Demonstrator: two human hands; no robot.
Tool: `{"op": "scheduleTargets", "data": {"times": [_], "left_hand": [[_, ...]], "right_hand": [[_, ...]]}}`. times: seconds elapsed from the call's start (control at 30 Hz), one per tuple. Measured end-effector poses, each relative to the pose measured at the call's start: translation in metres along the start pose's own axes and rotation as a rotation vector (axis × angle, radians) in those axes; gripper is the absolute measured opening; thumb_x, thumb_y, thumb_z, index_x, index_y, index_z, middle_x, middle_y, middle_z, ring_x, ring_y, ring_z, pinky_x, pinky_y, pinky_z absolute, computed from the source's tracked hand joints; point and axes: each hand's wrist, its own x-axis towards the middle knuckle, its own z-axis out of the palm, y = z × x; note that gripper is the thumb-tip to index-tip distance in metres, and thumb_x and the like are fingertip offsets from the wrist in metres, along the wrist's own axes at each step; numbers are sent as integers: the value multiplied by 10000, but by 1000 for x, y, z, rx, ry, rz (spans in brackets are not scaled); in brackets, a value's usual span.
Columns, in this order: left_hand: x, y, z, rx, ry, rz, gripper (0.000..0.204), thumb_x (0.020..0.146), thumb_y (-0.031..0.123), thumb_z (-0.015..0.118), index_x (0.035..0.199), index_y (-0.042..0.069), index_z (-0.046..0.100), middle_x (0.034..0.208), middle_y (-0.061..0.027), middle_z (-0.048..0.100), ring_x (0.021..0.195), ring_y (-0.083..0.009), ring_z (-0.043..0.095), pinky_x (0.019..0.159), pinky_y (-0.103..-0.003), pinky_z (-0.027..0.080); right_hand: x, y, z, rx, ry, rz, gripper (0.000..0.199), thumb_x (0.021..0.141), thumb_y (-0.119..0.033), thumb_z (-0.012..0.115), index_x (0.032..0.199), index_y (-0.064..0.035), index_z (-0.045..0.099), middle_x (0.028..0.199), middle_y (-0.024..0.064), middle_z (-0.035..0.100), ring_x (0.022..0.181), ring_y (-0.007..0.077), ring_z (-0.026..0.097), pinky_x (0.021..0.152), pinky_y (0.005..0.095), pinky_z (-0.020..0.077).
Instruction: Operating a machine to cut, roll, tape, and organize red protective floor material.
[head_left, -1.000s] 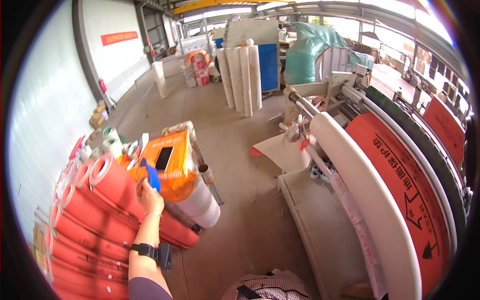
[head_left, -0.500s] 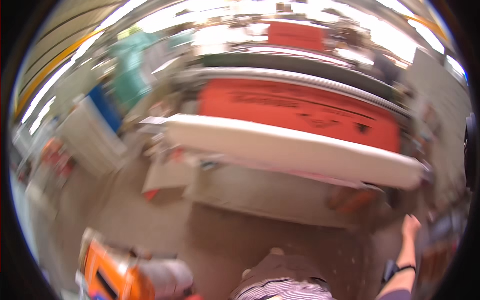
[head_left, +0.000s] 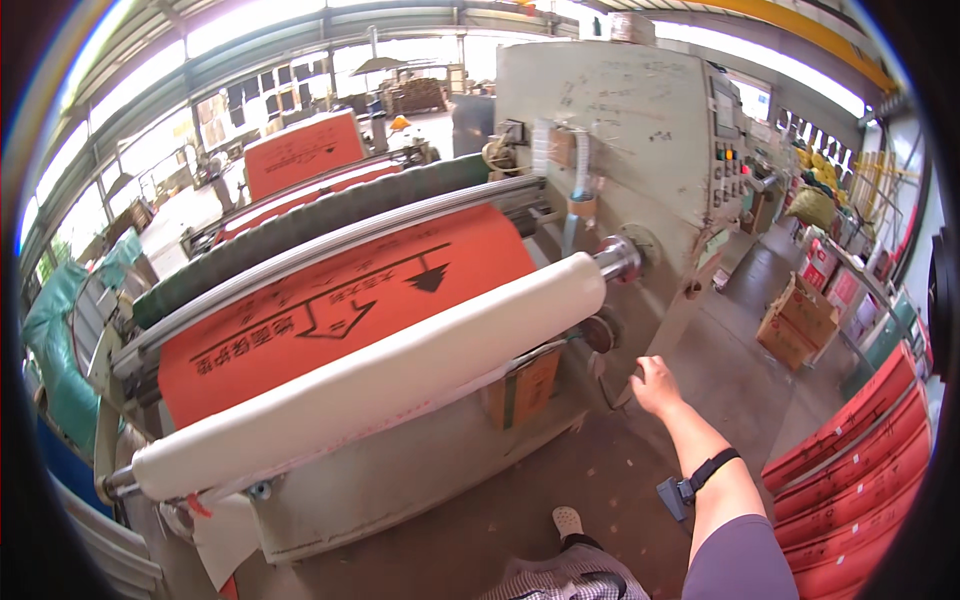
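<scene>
Head view: right hand [head_left: 655, 384] stretches forward near the white roll [head_left: 380, 375], grip loosely curled, holding nothing.

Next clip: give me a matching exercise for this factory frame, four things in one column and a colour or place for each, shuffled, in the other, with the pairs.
Things:
1. long roll
2. printed sheet
3. right hand
4. stacked rolls

Descriptions:
A. orange with black markings, stretched behind the roll
B. red, piled at the lower right
C. cream white, lying across the machine front
D. empty, near the roll's right end, a strap on its wrist

Pairs: 1-C, 2-A, 3-D, 4-B
</scene>
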Motion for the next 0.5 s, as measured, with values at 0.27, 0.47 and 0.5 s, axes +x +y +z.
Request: {"op": "scheduleTargets", "data": {"times": [0.27,0.47,0.5], "left_hand": [[-187,178,180,-409,-197,692,613,755,217,680,1314,38,505,1351,-186,503,1268,-355,468,1083,-529,320],[-145,363,206,-274,-293,662,1011,567,275,874,1395,-15,371,1428,-241,378,1354,-400,345,1152,-564,187],[-142,380,213,-260,-302,667,1011,567,275,874,1395,-15,371,1428,-241,378,1354,-400,345,1152,-564,187]], "right_hand": [[169,43,14,13,234,-460,445,831,-53,546,1274,-24,515,1257,159,519,1215,337,487,1053,419,393],[255,43,39,-208,220,-797,448,888,-143,532,1318,-48,449,1258,151,511,1216,303,495,1054,434,386],[264,49,42,-197,240,-868,440,895,-187,541,1306,-59,456,1245,148,516,1196,297,510,1044,425,395]]}}
